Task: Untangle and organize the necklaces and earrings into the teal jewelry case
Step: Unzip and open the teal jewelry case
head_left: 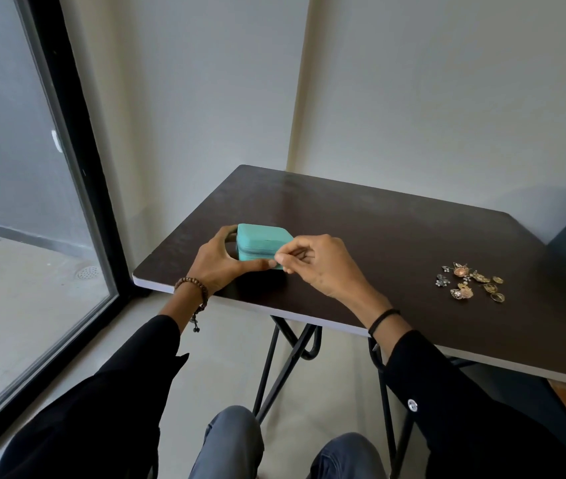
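From the head view, the teal case (262, 238) sat closed on the dark table (378, 219), near its front left corner and directly ahead of both hands. The left hand (221, 261) gripped it from the left side, with the thumb laid along the lower front edge and the fingers curled round the back. The right hand (323, 267) met the case at its near right corner. There the thumb and forefinger (283, 260) were pinched together at the zip seam (257, 253), the other fingers curled in. What they held was too small to make out; it was probably the zip pull. The seam ran left from that pinch along the front face, so opening would likely mean drawing the pull round the case while the left hand steadied it.

Nothing could be seen inside the shut case. The jewellery (469, 285) lay in a loose heap well off to the right, nearer the right hand.
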A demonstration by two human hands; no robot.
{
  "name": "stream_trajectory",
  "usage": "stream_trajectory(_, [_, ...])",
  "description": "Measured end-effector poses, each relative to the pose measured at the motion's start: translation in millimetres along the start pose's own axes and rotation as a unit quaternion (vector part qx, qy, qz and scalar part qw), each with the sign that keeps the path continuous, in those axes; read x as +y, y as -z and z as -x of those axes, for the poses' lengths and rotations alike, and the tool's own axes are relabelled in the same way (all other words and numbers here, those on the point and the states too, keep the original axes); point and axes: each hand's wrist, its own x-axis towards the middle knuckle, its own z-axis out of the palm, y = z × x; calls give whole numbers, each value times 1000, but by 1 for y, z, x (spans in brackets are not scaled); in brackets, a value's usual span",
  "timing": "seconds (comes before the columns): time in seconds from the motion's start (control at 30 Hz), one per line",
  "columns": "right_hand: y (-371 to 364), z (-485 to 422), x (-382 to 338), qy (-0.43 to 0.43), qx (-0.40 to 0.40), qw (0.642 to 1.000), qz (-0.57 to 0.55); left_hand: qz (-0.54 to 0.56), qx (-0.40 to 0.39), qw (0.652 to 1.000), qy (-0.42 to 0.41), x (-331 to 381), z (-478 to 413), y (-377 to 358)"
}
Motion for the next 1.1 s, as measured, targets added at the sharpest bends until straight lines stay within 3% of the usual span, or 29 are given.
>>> stream_trajectory(0.1, [3, -3, -1, -13, -27, 999, 20, -4, -7, 1000, -5, -1, -1, 0])
stream_trajectory(0.33, [6, -9, 0, 63, -17, 987, 147, 4, -76, 997, 5, -7, -11, 10])
stream_trajectory(0.47, [0, -13, -3, 139, -13, 963, 230, 2, -72, 997, 1, -10, -13, 10])
stream_trajectory(0.7, [-11, -26, -29, 170, -66, 913, 364, 27, -52, 998, 5, -15, -14, 10])
stream_trajectory(0.97, [-15, -39, -62, 163, -132, 921, 329, 31, -57, 998, -19, -14, -11, 11])
stream_trajectory(1.1, [-23, -50, -70, 173, -122, 935, 283, 40, -74, 996, -8, -10, -8, 10])
